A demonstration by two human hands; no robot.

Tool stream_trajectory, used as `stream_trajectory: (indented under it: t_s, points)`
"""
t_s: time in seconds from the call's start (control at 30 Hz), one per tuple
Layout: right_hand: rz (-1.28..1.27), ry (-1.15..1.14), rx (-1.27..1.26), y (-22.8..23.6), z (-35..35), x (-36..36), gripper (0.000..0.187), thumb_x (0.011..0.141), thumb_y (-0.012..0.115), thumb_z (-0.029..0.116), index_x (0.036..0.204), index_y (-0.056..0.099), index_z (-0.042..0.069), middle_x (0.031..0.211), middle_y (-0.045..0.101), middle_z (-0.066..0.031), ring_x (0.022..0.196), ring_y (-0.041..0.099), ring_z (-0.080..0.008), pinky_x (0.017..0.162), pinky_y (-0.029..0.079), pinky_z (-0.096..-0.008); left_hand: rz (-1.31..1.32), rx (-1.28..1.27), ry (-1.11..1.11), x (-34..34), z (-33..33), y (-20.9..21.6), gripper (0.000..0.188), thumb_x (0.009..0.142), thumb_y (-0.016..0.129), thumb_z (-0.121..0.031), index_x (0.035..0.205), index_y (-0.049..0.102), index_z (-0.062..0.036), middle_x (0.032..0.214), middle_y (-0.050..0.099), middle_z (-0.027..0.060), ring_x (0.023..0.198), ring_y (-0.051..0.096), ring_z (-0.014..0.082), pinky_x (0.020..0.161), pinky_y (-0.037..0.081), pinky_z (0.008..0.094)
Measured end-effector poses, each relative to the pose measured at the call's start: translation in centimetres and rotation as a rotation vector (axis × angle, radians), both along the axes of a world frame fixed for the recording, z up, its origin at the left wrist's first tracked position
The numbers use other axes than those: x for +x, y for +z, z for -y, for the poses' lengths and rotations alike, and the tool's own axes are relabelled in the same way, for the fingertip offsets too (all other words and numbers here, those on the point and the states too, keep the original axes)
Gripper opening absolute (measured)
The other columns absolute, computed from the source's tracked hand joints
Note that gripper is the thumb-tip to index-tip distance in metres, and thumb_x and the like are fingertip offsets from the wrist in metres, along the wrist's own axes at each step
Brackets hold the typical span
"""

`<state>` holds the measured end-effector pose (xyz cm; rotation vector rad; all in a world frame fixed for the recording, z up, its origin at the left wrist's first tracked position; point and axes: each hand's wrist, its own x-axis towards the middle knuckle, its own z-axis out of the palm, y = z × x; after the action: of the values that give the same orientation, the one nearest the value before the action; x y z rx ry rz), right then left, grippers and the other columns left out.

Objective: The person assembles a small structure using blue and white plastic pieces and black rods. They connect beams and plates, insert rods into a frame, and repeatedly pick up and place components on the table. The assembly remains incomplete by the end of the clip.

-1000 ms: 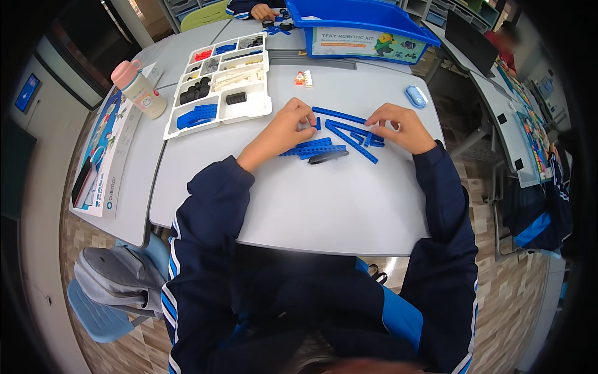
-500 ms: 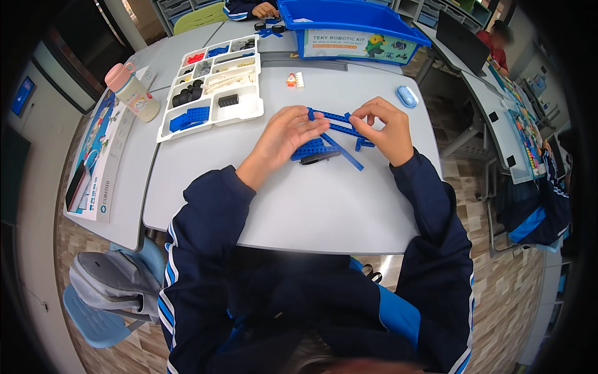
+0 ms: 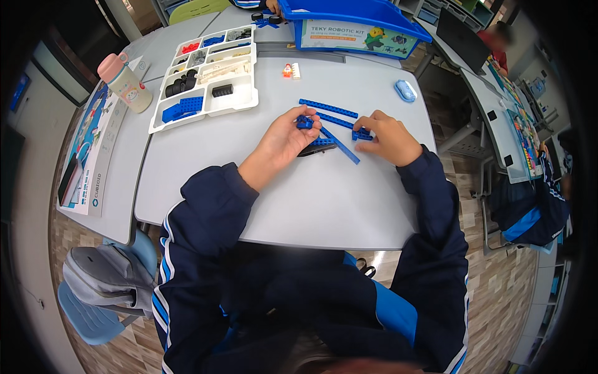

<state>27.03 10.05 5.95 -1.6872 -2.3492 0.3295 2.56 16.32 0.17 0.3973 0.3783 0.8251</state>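
My left hand (image 3: 283, 140) pinches a small blue block (image 3: 304, 121) over the grey table (image 3: 311, 193). My right hand (image 3: 387, 137) grips another small blue piece (image 3: 361, 134) at its fingertips. Between the hands lie long blue beams: one (image 3: 328, 108) flat on the table farther away, another (image 3: 339, 144) slanting toward me. A dark blue and black part (image 3: 316, 147) sits under my left fingers.
A white sorting tray (image 3: 249, 100) with blue, black, red and white parts stands at the back left. A pink-capped bottle (image 3: 124, 82) is beside it. A blue storage bin (image 3: 349, 25), a blue computer mouse (image 3: 405, 90), a small orange piece (image 3: 288, 70), a booklet (image 3: 87, 156) and a grey backpack (image 3: 106, 277) surround.
Both hands have drawn slightly apart. My left hand has lifted a small blue block off the pile, and my right hand has shifted right with its piece.
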Motion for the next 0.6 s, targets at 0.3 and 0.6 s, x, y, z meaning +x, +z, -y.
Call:
stream_trajectory:
  t_s: [0.3, 0.6]
  points:
    - [0.033, 0.095, 0.199, -1.8, -0.5, -1.3, 0.038, 0.08, 0.076, 0.029, 0.112, 0.062, 0.014, 0.097, 0.057, -0.0138, 0.073, 0.065, -0.0327, 0.067, 0.054, -0.0393, -0.084, 0.088, 0.021, 0.3, 0.5, -0.1, 0.017, 0.098, 0.056, -0.015, 0.098, 0.056, 0.0017, 0.092, 0.058, 0.0112, 0.083, 0.059, 0.0196, 0.071, 0.052, 0.0285]
    - [0.116, 0.083, 0.287, -2.1, 0.2, -2.7, 0.031, 0.081, 0.074, 0.024, 0.107, 0.062, 0.014, 0.098, 0.053, -0.0115, 0.073, 0.066, -0.031, 0.065, 0.054, -0.0393, -0.073, 0.206, 0.232, 0.6, 1.2, 0.1, 0.009, 0.096, 0.055, -0.01, 0.096, 0.054, -0.0012, 0.085, 0.057, 0.009, 0.077, 0.056, 0.018, 0.066, 0.047, 0.0295]
